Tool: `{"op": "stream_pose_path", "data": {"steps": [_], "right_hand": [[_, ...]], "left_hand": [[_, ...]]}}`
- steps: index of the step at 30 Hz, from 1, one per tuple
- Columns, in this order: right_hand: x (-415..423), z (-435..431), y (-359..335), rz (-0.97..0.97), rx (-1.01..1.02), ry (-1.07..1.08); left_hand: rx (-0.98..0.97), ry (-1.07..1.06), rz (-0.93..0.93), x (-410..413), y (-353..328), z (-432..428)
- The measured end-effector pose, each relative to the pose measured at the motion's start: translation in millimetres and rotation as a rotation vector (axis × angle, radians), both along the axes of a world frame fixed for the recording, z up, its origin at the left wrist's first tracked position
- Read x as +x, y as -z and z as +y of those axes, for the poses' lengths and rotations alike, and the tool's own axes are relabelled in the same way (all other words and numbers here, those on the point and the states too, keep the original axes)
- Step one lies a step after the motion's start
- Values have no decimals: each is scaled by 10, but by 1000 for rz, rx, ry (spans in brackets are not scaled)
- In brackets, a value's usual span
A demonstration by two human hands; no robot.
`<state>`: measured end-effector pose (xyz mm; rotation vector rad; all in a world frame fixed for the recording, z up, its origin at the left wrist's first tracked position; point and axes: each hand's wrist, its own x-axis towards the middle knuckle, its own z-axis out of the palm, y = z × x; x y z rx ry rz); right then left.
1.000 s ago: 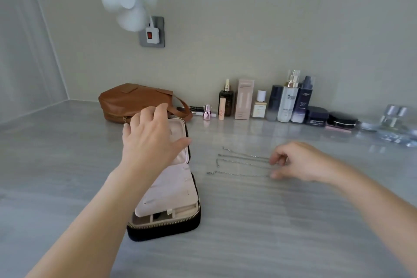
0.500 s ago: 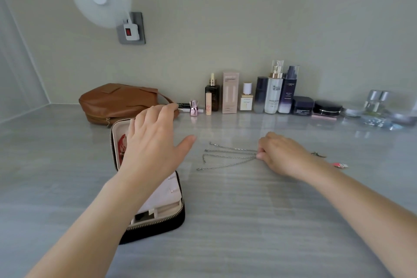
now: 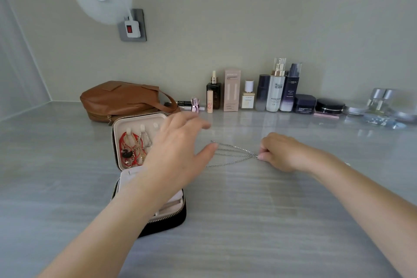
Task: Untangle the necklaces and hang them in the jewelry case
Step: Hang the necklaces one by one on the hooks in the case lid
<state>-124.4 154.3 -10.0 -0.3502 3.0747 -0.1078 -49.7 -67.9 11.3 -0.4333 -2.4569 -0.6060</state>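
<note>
Grey tabletop (image 3: 248,221): thin silver chain necklaces (image 3: 232,153) fan leftward from the right hand (image 3: 279,153)'s pinching grip; left hand (image 3: 178,151), fingers spread, hovers over the open jewelry case (image 3: 137,124)

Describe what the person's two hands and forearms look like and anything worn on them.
Both forearms are bare up to the picture's edge: no sleeves show. The left hand and right hand wear no gloves, and no rings, bracelets or watch show on the sides in view. The nails that show look short and unpainted.
</note>
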Motion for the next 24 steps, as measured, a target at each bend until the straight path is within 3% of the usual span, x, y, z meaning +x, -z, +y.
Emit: {"op": "stream_pose_path", "data": {"steps": [3,7,12,19,24], "right_hand": [[46,12,-16,-32,17,-34],[92,28,-29,-50,12,-56],[147,59,-12,-29,-12,-87],[97,208,-27,-65,-152,-95],[110,202,-28,-86,-243,-121]], "left_hand": [[-20,126,-168,-56,49,242],[-288,82,-401,-305,102,648],[-348,90,-572,-584,200,980],[-390,55,-661,-712,243,1042],[-345,15,-615,-647,288,1037]]}}
